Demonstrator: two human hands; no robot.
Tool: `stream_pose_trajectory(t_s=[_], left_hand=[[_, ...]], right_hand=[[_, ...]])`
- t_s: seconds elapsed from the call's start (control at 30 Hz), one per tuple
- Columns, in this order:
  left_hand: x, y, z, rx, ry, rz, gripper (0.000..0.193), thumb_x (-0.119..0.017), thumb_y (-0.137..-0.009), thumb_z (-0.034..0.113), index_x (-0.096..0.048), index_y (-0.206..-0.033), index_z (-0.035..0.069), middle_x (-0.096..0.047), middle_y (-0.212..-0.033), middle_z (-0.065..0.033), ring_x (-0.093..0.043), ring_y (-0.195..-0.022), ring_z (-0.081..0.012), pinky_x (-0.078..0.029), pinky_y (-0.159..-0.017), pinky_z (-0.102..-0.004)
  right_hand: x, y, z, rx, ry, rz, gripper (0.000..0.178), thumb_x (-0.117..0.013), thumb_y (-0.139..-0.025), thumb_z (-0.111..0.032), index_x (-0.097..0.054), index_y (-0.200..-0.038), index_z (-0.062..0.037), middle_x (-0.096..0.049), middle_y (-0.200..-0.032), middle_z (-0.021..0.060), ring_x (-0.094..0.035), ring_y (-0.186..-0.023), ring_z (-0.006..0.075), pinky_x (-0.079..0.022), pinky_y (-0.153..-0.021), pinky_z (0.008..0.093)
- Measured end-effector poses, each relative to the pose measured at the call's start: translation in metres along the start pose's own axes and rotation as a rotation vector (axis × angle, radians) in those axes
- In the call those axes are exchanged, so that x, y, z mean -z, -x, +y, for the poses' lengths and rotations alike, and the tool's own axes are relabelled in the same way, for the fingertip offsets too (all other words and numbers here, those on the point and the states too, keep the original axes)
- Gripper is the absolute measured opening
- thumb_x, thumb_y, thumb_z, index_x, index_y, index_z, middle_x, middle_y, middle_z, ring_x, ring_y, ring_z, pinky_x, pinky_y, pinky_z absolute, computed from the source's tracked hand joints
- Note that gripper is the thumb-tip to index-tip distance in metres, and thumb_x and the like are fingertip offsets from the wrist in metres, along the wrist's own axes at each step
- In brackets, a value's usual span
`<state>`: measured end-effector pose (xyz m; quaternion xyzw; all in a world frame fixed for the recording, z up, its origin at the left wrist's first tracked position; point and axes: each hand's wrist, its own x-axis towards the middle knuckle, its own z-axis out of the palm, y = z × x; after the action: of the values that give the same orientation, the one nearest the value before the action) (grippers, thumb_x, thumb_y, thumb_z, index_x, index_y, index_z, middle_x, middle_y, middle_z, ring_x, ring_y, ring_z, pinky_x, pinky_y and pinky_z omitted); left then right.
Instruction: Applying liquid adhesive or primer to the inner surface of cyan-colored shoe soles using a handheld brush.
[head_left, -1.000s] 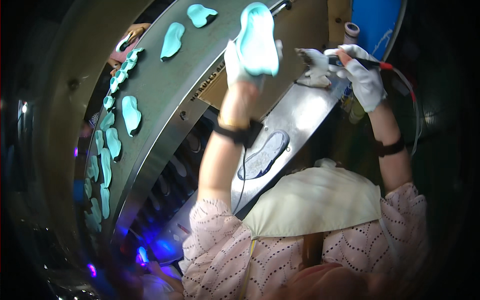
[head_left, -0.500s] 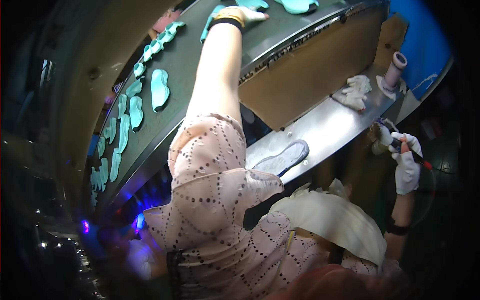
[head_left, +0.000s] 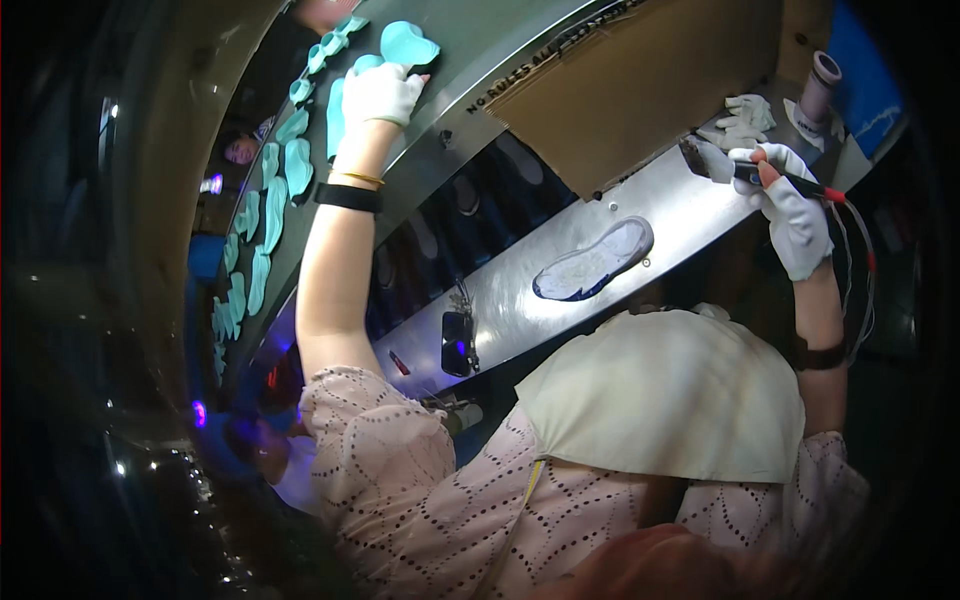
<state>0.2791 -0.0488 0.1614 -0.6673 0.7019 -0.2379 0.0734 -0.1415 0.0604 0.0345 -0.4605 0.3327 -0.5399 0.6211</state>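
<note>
One teal sole just beyond the left hand, grip unclear; right hand clamped on brush

over ten teal pieces, two gloved hands, one brush and one benchtop sole show.

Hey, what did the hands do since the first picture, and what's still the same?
The left hand was holding up a turquoise shoe sole; now it has moved left, over the conveyor belt, down at the turquoise shoe soles. Whether it grips one can't be seen. The right hand still holds the brush, and the gray shoe sole still lies on the metal shelf.
</note>
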Motion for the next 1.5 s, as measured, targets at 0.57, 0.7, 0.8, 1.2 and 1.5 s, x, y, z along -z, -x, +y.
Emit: stream_pose_trajectory(t_s=[0.57,0.7,0.8,1.2,1.5], left_hand=[[-0.016,0.13,0.103,-0.232,2.996,-0.246,0.03,-0.048,-0.079,0.031,-0.045,-0.062,0.007,-0.049,-0.069,-0.0111,-0.049,-0.067,-0.0245,-0.044,-0.065,-0.0383],[-0.032,0.155,0.175,0.229,3.288,-0.596,0.049,-0.045,-0.08,0.056,-0.057,-0.09,0.009,-0.056,-0.094,-0.0113,-0.051,-0.094,-0.0317,-0.042,-0.083,-0.0447],[-0.013,0.171,0.179,0.629,3.179,-0.732,0.067,-0.038,-0.078,0.066,-0.053,-0.11,0.01,-0.055,-0.105,-0.0117,-0.052,-0.098,-0.0359,-0.042,-0.085,-0.0476],[-0.033,0.164,0.209,0.658,3.152,-0.441,0.079,-0.029,-0.074,0.075,-0.048,-0.117,0.011,-0.055,-0.106,-0.0124,-0.054,-0.093,-0.0317,-0.046,-0.079,-0.0448],[-0.049,0.176,0.201,0.551,3.151,-0.39,0.07,-0.042,-0.077,0.068,-0.047,-0.119,0.012,-0.052,-0.112,-0.0068,-0.052,-0.098,-0.0274,-0.042,-0.087,-0.0427]], right_hand=[[-0.018,-0.024,0.012,-0.16,-0.365,-0.131,0.024,-0.052,-0.088,-0.011,-0.05,-0.111,-0.0074,-0.053,-0.11,0.0078,-0.054,-0.088,0.0128,-0.045,-0.078,0.0209],[-0.032,-0.007,0.009,-0.155,-0.119,-0.086,0.019,-0.051,-0.084,-0.008,-0.05,-0.104,-0.0082,-0.055,-0.103,0.0088,-0.051,-0.079,0.0125,-0.04,-0.065,0.0194],[-0.042,-0.002,0.011,-0.171,0.027,-0.106,0.018,-0.051,-0.083,-0.008,-0.052,-0.101,-0.0063,-0.058,-0.094,0.0087,-0.053,-0.075,0.012,-0.04,-0.064,0.0195],[-0.111,-0.032,0.039,0.194,0.135,-0.255,0.016,-0.059,-0.08,0.003,-0.054,-0.094,-0.0027,-0.061,-0.091,0.0033,-0.057,-0.086,0.0098,-0.045,-0.078,0.0235],[-0.11,-0.009,0.049,0.081,0.251,-0.26,0.017,-0.059,-0.079,0.003,-0.054,-0.094,-0.0005,-0.059,-0.092,0.006,-0.056,-0.083,0.0099,-0.046,-0.075,0.0226]])
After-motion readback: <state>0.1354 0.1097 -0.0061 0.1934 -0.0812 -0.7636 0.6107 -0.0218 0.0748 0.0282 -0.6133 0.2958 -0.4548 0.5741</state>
